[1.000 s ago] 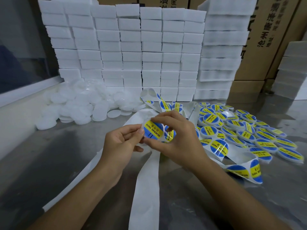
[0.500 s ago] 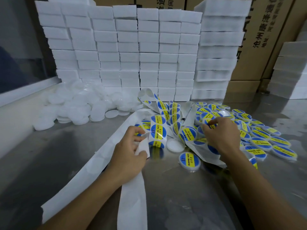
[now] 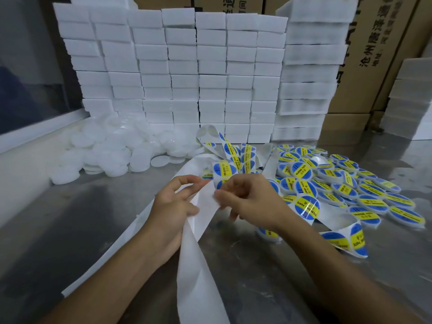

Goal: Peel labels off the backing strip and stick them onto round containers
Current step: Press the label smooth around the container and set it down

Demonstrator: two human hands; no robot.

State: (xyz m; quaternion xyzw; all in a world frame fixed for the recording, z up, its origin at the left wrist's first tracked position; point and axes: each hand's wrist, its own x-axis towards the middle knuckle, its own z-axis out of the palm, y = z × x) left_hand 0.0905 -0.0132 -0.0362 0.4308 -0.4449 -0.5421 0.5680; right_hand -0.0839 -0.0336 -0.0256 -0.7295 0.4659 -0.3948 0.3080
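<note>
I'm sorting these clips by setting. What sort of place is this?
Probably a small packing or labelling workshop: cardboard cartons and stacked white foam blocks line the back, and a metal table holds heaps of unlabelled white containers and labelled containers.

White foam blocks stood stacked in even columns like a wall along the back of the grey metal worktop. A taller stack of white foam trays stood just right of them. Brown cardboard cartons with printed black characters stood behind, against the right. Another white stack sat at far right. A dark window pane with a pale sill ran along the left.
</note>
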